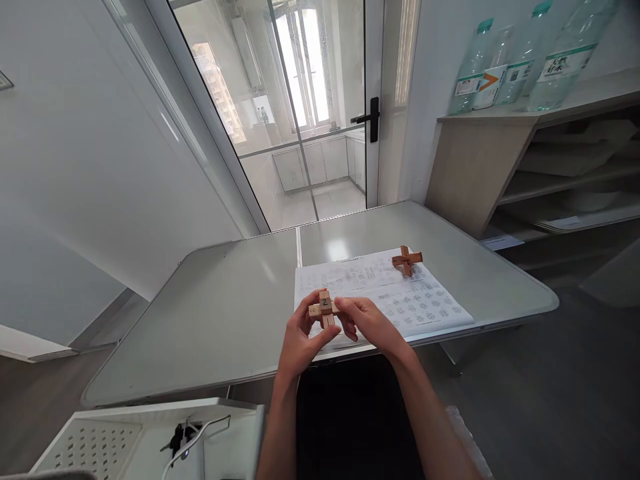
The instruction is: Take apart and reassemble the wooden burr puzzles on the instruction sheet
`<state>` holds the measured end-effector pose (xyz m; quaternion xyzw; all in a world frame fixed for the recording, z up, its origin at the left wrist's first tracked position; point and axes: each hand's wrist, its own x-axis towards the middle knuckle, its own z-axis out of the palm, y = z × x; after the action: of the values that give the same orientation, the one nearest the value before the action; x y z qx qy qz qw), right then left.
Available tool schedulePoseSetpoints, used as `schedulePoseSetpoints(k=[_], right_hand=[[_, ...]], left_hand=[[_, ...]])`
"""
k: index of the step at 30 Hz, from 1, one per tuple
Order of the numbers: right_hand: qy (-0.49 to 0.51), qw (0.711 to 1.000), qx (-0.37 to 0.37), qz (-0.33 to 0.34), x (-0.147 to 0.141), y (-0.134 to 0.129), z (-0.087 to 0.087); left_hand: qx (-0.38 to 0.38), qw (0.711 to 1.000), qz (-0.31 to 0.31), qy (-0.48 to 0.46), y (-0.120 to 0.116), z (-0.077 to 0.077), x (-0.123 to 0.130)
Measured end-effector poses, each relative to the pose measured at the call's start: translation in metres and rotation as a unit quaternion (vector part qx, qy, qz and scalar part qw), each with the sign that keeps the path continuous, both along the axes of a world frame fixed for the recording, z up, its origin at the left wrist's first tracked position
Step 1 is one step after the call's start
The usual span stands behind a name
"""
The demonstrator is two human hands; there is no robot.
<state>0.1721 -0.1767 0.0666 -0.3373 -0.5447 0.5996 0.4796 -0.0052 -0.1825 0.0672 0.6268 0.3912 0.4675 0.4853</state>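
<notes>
A light wooden burr puzzle (325, 305), cross-shaped with a dark letter like a Z on its facing end, is held up near the table's front edge. My left hand (300, 337) grips it from the left, fingers behind and thumb below. From the right, my right hand (363, 319) closes on its right arm, thumb pressed at the side. Parts of the puzzle are hidden by my fingers. A darker brown wooden burr puzzle (407, 261) lies on the far right corner of a printed paper sheet (415, 303) with rows of small diagrams.
The folding table (225, 320) has a centre seam and a glass door (330, 180) behind it. Water bottles (517, 73) stand on a shelf unit (480, 153) at right. A white cart (235, 427) with keys (177, 437) and a cable is at lower left.
</notes>
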Motion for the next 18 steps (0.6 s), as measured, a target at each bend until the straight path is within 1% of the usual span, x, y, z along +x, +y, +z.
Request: schedulePoseSetpoints(k=[2,5,8,10,12,14,16,18], right_hand=[[0.003,1.0,-0.012,-0.026,0.0,0.004,-0.005],[0.041,0.993,-0.044,-0.101,0.004,0.01,-0.015],[0.092,0.973,-0.09,-0.19,0.015,0.016,-0.025],[0.13,0.957,-0.123,-0.228,0.026,0.019,-0.031],[0.172,0.942,-0.158,-0.24,0.038,0.021,-0.038],[0.218,0.926,-0.182,-0.249,0.048,0.024,-0.047],[0.27,0.905,-0.199,-0.26,0.056,0.028,-0.057],[0.322,0.886,-0.215,-0.256,0.062,0.032,-0.067]], left_hand=[[-0.002,0.999,0.011,0.035,0.004,-0.004,0.001],[0.004,0.994,0.059,0.093,0.012,-0.011,-0.005],[0.01,0.979,0.121,0.161,0.02,-0.022,-0.022],[0.006,0.966,0.162,0.203,0.025,-0.032,-0.038],[-0.002,0.959,0.188,0.212,0.029,-0.041,-0.053],[-0.017,0.958,0.208,0.195,0.032,-0.049,-0.063],[-0.028,0.961,0.218,0.17,0.034,-0.053,-0.067],[-0.034,0.963,0.218,0.154,0.035,-0.054,-0.068]])
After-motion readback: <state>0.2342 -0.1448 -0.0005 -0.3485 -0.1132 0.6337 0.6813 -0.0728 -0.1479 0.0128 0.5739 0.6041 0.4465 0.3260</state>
